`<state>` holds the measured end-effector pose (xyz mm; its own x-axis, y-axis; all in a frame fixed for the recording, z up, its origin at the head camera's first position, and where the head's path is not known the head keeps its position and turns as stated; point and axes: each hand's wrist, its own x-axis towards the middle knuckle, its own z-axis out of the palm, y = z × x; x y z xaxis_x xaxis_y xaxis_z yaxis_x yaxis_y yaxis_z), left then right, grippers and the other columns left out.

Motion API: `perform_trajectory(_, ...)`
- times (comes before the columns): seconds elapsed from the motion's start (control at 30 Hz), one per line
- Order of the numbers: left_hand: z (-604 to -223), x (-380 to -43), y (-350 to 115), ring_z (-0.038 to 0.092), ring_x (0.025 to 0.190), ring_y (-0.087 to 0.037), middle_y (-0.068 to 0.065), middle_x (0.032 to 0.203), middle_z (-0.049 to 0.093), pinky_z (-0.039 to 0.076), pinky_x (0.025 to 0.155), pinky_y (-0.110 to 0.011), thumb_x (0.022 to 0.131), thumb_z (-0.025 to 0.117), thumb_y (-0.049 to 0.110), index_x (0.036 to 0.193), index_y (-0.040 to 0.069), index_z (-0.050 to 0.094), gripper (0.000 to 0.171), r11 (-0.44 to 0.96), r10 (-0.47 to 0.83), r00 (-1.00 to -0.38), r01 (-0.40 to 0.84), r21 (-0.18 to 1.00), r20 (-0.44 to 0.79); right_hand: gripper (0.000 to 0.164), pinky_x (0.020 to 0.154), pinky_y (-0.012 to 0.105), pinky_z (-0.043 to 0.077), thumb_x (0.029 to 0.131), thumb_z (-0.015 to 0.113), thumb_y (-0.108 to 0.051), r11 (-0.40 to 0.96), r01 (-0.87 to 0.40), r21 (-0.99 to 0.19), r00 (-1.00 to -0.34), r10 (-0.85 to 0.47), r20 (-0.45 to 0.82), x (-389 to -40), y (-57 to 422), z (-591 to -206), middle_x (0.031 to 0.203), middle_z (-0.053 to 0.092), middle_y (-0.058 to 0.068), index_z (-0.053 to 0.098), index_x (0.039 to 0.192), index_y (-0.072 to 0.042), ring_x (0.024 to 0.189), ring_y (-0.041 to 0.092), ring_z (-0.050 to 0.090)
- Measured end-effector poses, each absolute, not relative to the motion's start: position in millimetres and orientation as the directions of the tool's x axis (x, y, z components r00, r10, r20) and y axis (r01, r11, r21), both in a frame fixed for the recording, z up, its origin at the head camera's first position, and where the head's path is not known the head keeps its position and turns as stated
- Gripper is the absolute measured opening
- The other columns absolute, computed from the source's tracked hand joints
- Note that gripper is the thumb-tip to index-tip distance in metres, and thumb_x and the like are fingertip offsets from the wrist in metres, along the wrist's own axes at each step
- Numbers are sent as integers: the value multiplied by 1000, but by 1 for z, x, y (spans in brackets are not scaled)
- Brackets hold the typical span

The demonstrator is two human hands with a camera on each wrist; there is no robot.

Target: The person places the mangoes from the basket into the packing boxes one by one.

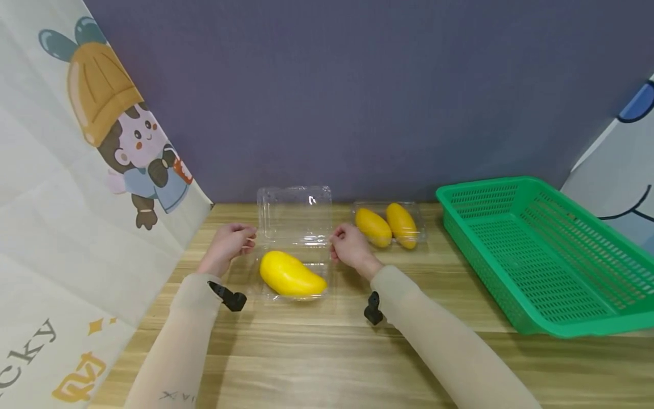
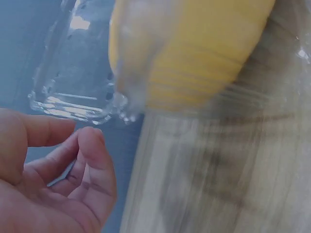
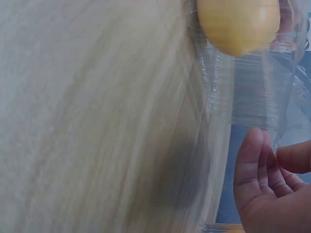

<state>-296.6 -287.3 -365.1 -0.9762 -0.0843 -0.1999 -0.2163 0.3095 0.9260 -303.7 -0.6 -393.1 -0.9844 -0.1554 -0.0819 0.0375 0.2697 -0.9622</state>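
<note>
A clear hinged plastic clamshell box (image 1: 327,270) lies on the table, its lid (image 1: 295,213) raised at the back. One yellow mango (image 1: 291,275) lies in its base. My left hand (image 1: 231,244) is at the lid's left side. In the left wrist view its thumb and forefinger (image 2: 91,145) meet just below the lid's edge, with nothing visible between them. On the other side, my right hand (image 1: 349,245) pinches the lid's clear edge between thumb (image 3: 294,156) and fingers, as the right wrist view shows.
Behind my right hand stands another clear plastic box (image 1: 420,218) with two mangoes (image 1: 402,226) inside. A green slatted basket (image 1: 490,284) takes up the table's right side. A dark wall (image 1: 357,102) rises at the back, and a printed cloth (image 1: 66,199) hangs at the left.
</note>
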Motion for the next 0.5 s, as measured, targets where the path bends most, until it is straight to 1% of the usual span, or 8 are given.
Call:
perform_trajectory(0.17, -370, -299, -288, 63, 85, -20, -14, 107, 60, 56, 78, -29, 106, 53, 19, 138, -10, 51, 43, 284, -50, -984, -181, 942, -174, 6, 57, 35, 55, 103, 53, -3, 265, 31, -964, -985, -157, -75, -303, 0, -393, 74, 59, 11, 54, 98, 1, 57, 17, 56)
perform_trajectory(0.27, -373, -298, -288, 63, 81, -18, -11, 100, 60, 56, 77, -29, 106, 53, 17, 137, -12, 50, 42, 256, -23, -987, -160, 953, -160, 6, 58, 36, 56, 102, 54, -4, 283, 27, -959, -986, -149, -71, -303, 0, -393, 74, 60, 11, 54, 98, 0, 58, 18, 57)
perform_trajectory(0.37, -374, -297, -288, 62, 80, -16, -11, 99, 60, 57, 77, -29, 106, 53, 15, 135, -13, 48, 41, 219, -13, -988, -150, 964, -151, 7, 57, 36, 56, 102, 56, -5, 313, 1, -950, -989, -143, -48, -303, 0, -393, 73, 60, 10, 56, 98, 0, 56, 19, 58)
perform_trajectory(0.5, -374, -297, -289, 60, 81, -13, -10, 98, 60, 56, 78, -26, 107, 48, 12, 136, -15, 45, 40, 173, 1, -987, -158, 972, -161, 8, 50, 29, 51, 100, 59, -7, 382, -55, -922, -992, -130, 5, -303, 0, -394, 69, 62, 9, 59, 97, 1, 52, 19, 59)
